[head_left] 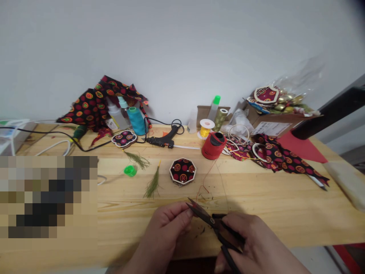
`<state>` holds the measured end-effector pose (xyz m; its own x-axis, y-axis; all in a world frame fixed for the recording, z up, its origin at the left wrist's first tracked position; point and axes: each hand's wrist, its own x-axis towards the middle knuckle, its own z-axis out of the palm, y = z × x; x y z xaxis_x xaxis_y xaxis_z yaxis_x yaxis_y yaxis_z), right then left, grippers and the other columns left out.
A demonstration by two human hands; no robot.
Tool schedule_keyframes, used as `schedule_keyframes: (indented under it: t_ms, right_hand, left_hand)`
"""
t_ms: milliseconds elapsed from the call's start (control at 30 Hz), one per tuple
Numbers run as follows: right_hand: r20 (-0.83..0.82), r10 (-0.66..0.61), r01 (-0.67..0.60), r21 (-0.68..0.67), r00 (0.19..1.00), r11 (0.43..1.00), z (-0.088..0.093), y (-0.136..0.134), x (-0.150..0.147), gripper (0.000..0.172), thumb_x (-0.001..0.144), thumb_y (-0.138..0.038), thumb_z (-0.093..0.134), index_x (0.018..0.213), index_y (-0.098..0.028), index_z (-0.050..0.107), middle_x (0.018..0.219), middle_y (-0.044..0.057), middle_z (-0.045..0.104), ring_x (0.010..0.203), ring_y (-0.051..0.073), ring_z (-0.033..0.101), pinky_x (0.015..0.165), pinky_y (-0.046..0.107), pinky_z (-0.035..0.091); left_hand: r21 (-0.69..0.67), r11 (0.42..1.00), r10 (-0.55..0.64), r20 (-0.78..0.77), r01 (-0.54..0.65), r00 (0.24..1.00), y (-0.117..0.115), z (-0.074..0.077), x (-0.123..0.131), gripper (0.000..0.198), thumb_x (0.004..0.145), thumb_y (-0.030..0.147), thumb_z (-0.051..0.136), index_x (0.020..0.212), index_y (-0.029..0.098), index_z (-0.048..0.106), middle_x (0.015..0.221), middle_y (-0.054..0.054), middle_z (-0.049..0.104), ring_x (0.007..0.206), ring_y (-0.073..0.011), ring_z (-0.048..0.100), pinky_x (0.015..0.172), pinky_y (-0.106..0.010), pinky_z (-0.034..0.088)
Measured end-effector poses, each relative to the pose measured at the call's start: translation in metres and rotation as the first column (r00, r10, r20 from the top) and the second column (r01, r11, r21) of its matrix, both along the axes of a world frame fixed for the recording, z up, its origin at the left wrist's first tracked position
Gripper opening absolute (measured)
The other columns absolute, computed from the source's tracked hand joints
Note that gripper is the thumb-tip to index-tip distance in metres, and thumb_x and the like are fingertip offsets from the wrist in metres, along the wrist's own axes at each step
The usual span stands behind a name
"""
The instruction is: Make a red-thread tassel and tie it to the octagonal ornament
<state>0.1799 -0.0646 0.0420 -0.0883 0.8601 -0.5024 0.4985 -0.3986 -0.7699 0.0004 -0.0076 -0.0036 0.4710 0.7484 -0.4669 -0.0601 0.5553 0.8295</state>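
My right hand (pixel 248 243) grips black thread snips (pixel 209 220) near the table's front edge, blades pointing left and up. My left hand (pixel 168 228) is pinched closed right at the blade tips, holding a thin red thread (pixel 209 179). That thread runs up and back toward a red spool (pixel 213 145). An octagonal fabric-covered piece (pixel 183 171) with red circles lies on the wooden table (pixel 285 198) just beyond my hands.
A black glue gun (pixel 165 140), a green cap (pixel 130 171) and two green tassels (pixel 152 184) lie mid-table. Bottles, a teal thread cone (pixel 137 120) and patterned cloth (pixel 94 102) stand at the back left. Rings, fabric scraps and a cardboard box (pixel 273 125) crowd the right.
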Motion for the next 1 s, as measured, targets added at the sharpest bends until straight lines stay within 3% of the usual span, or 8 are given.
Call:
schedule_keyframes:
  t_ms: [400, 633, 800, 900, 1000]
  right_hand:
    - [-0.082, 0.028, -0.025, 0.040, 0.996, 0.999, 0.000, 0.002, 0.005, 0.026, 0.064, 0.005, 0.049, 0.068, -0.017, 0.063, 0.065, -0.003, 0.071, 0.062, 0.012, 0.067, 0.055, 0.017, 0.045]
    - [-0.028, 0.036, -0.034, 0.061, 0.999, 0.998, 0.004, 0.004, 0.006, 0.028, 0.064, 0.006, 0.053, 0.064, -0.017, 0.068, 0.061, -0.004, 0.065, 0.059, 0.011, 0.060, 0.054, 0.018, 0.041]
    - [0.018, 0.012, -0.014, 0.095, 1.000, 0.995, -0.004, 0.003, 0.005, 0.025, 0.063, 0.005, 0.054, 0.059, -0.017, 0.066, 0.057, -0.005, 0.062, 0.055, 0.010, 0.057, 0.053, 0.017, 0.040]
    - [-0.004, -0.028, 0.029, 0.054, 1.000, 0.998, -0.008, 0.002, 0.005, 0.020, 0.062, 0.001, 0.055, 0.056, -0.017, 0.060, 0.056, -0.005, 0.064, 0.054, 0.010, 0.059, 0.049, 0.016, 0.039]
    - [-0.109, -0.080, 0.076, -0.045, 0.991, 0.996, -0.010, 0.001, 0.007, 0.014, 0.063, -0.004, 0.053, 0.059, -0.018, 0.055, 0.055, -0.003, 0.067, 0.057, 0.012, 0.065, 0.046, 0.016, 0.037]
  left_hand:
    - [-0.030, 0.999, 0.046, 0.035, -0.045, 0.998, -0.002, -0.001, 0.000, 0.023, 0.076, 0.037, 0.071, 0.079, 0.016, 0.079, 0.053, 0.005, 0.040, 0.053, -0.0100, 0.029, 0.049, -0.021, 0.022]
    - [-0.024, 0.999, 0.034, 0.067, -0.032, 0.997, 0.000, 0.000, 0.001, 0.022, 0.078, 0.036, 0.070, 0.081, 0.015, 0.079, 0.053, 0.005, 0.039, 0.053, -0.0097, 0.028, 0.049, -0.022, 0.022]
    - [-0.010, 0.999, 0.036, 0.050, -0.035, 0.998, 0.000, 0.002, 0.002, 0.023, 0.077, 0.036, 0.071, 0.070, 0.016, 0.076, 0.052, 0.007, 0.034, 0.051, -0.0088, 0.025, 0.046, -0.020, 0.019]
    - [-0.023, 0.999, 0.033, 0.026, -0.032, 0.999, 0.001, -0.002, 0.001, 0.025, 0.077, 0.040, 0.072, 0.073, 0.015, 0.075, 0.051, 0.008, 0.031, 0.047, -0.0076, 0.019, 0.043, -0.020, 0.014]
    - [-0.015, 0.992, 0.122, -0.007, -0.122, 0.992, 0.006, -0.005, -0.001, 0.027, 0.075, 0.043, 0.073, 0.079, 0.016, 0.075, 0.047, 0.008, 0.035, 0.043, -0.0074, 0.022, 0.041, -0.020, 0.016]
